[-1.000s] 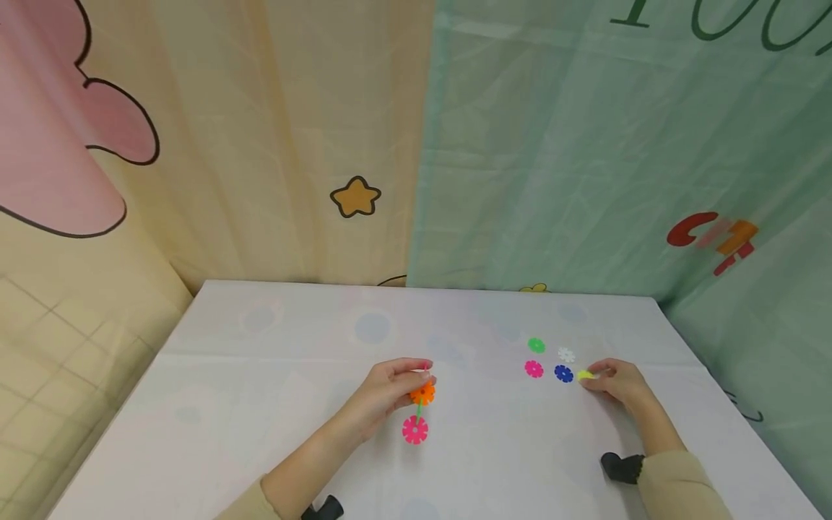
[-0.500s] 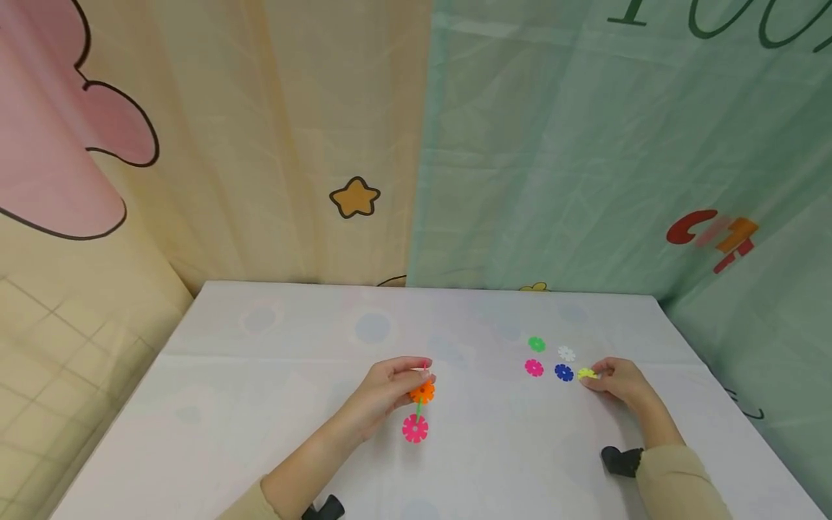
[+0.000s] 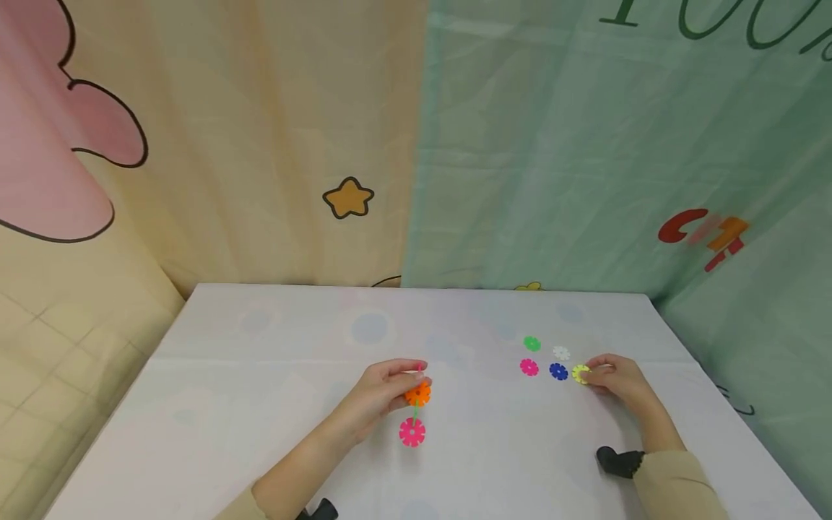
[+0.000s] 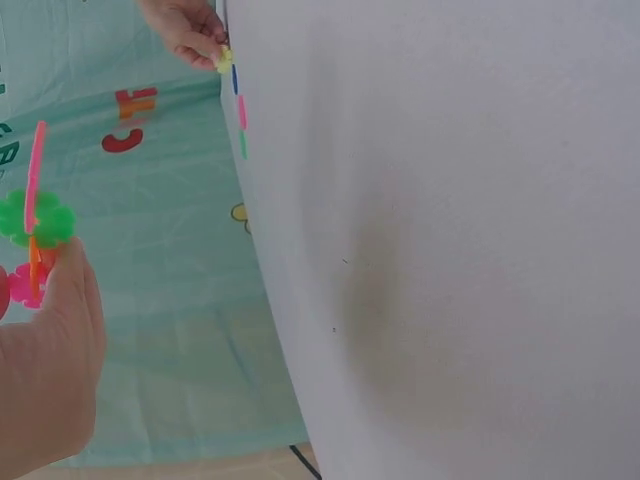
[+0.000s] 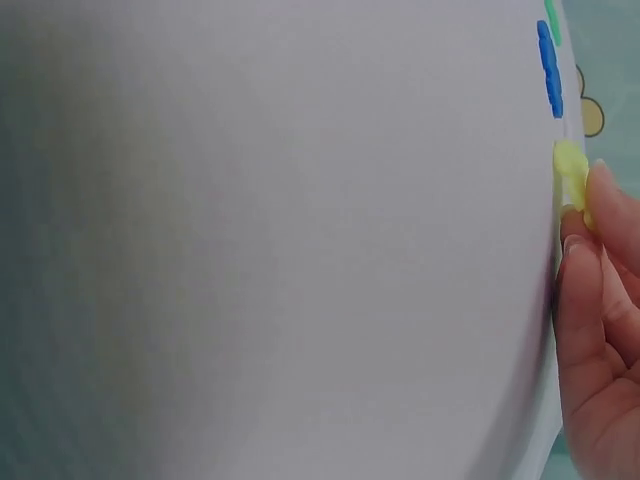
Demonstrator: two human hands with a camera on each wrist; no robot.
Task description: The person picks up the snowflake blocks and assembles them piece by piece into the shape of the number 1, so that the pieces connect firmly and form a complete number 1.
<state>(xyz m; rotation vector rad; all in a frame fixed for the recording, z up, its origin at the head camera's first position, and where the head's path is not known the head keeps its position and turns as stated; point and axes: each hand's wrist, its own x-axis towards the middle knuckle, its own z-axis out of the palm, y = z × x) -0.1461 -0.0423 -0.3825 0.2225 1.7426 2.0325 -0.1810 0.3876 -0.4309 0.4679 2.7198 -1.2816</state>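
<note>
In the head view my left hand [image 3: 380,396] pinches a small chain of interlocking snowflake discs above the table. An orange disc [image 3: 418,393] and, lowest, a pink disc [image 3: 412,432] face the camera. A green disc [image 4: 52,220] and an upright pink disc [image 4: 36,170] of the chain show in the left wrist view. At the right, the thumb and fingers of my right hand [image 3: 620,379] pinch a yellow snowflake disc [image 3: 581,373], its slotted face now turned to the head camera. In the right wrist view the yellow disc [image 5: 571,178] appears tilted and partly covered by fingertips.
Left of the right hand, several loose discs lie on the white table [image 3: 260,404]: blue [image 3: 558,371], white [image 3: 561,352], pink [image 3: 529,367] and green [image 3: 532,344]. Curtains [image 3: 552,144] hang behind the table. Black wrist devices [image 3: 619,462] sit near both sleeves.
The yellow disc in my right fingers has turned from nearly edge-on to face the head camera. My left hand keeps its grip on the chain. The head view has shifted slightly.
</note>
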